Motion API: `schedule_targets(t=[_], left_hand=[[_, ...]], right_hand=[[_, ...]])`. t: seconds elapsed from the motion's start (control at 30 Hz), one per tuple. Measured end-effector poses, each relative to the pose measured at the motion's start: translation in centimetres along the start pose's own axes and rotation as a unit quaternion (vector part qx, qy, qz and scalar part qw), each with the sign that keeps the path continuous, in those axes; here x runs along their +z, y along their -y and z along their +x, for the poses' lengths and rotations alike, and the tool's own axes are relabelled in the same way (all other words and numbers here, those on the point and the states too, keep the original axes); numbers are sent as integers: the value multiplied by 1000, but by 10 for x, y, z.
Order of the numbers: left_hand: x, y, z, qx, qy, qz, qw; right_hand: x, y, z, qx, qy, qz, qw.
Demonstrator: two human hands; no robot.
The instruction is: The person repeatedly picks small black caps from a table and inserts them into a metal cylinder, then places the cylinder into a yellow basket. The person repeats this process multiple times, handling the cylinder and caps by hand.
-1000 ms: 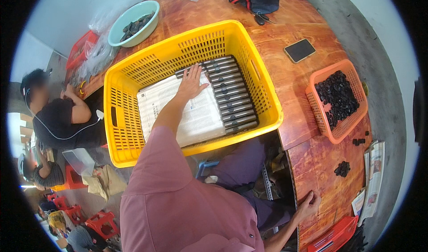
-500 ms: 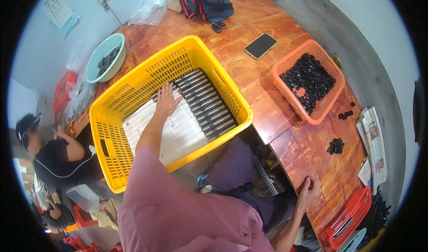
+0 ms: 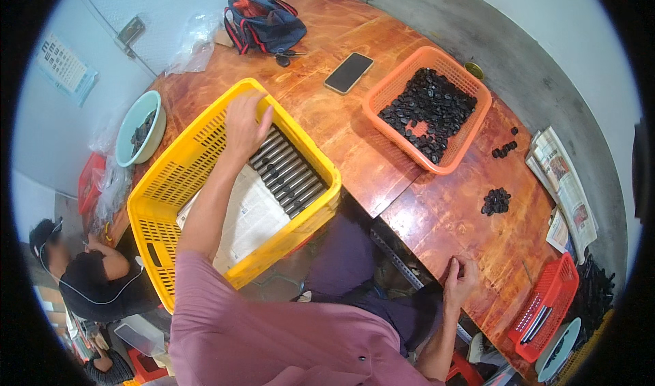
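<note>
My left hand (image 3: 244, 126) is inside the yellow crate (image 3: 158, 205), close to its far rim. Its thumb stands apart from the fingers, and nothing shows in its grasp. Dark metal rods (image 3: 290, 174) lie in a row at the crate's right side. A white paper sheet (image 3: 256, 215) covers the part beside them, under my left forearm. Over the table edge on the right, my right hand (image 3: 461, 280) rests with curled fingers; whatever is inside them, if anything, is hidden. A small pile of black pieces (image 3: 496, 202) lies beyond it.
On the wooden table (image 3: 437, 215) stand an orange basket (image 3: 454, 161) of black pieces, a phone (image 3: 348, 73) and a dark bag (image 3: 273, 27). Newspapers (image 3: 563, 174) and a red basket (image 3: 546, 311) are at the right. A teal basin (image 3: 153, 137) stands left; a person (image 3: 95, 277) sits nearby.
My left hand has lifted off the paper sheet and moved to the crate's far rim. My right hand stays curled at the table edge. The whole view has shifted.
</note>
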State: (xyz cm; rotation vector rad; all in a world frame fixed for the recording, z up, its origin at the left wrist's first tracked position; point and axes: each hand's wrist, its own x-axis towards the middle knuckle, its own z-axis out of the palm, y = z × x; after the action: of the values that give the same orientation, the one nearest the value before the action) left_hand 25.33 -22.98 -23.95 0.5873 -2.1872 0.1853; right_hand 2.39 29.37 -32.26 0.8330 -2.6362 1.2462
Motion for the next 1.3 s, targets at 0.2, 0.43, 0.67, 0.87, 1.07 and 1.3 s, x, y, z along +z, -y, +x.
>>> schedule_targets(t=[0.2, 0.43, 0.67, 0.87, 1.07, 1.3], left_hand=[[143, -28, 101, -112, 246, -107, 957], [235, -46, 140, -207, 355, -5, 912], [257, -49, 129, -236, 340, -1, 910], [248, -69, 126, -221, 281, 12, 934], [235, -75, 127, -222, 264, -11, 938], [257, -36, 114, -197, 286, -99, 933]], right_hand=[[-2, 7, 1, 0, -5, 17, 1000], [-1, 3, 2, -4, -14, 26, 1000], [-5, 3, 5, 13, 3, 26, 1000], [-7, 2, 6, -22, 0, 19, 1000], [-4, 2, 6, -21, -4, 21, 1000], [-5, 3, 6, -15, 9, 14, 1000]])
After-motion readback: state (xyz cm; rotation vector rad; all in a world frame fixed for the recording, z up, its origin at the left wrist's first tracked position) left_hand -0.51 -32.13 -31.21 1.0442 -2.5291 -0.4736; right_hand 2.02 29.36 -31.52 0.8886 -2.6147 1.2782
